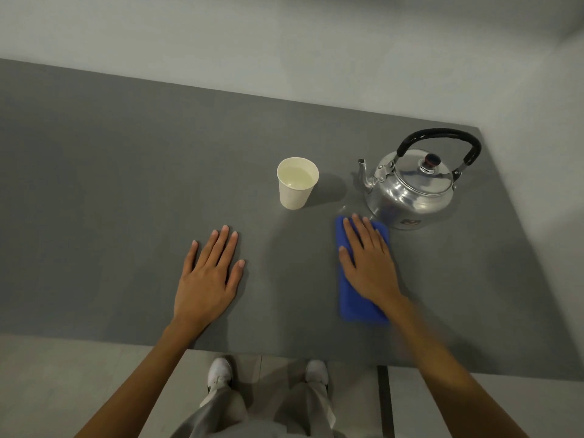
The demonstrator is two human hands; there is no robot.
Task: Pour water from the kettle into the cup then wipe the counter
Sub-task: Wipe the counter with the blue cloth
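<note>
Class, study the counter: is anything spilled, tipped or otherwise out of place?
Nothing stands out. The cup stands upright holding water, the kettle sits upright with its lid on, and the right hand lies flat on the blue cloth.

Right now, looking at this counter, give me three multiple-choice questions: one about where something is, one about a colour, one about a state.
1. Where does the kettle stand relative to the cup?
A. To its right
B. To its left
C. Inside it

2. What colour is the cloth under the right hand?
A. Red
B. Blue
C. Yellow

3. What state is the cup in?
A. Tipped over
B. Upright and empty
C. Upright with water in it

Answers: 1 A, the kettle sits right of the cup near the counter corner. 2 B, blue fabric shows around the hand. 3 C, liquid is visible inside the standing cup.
</note>
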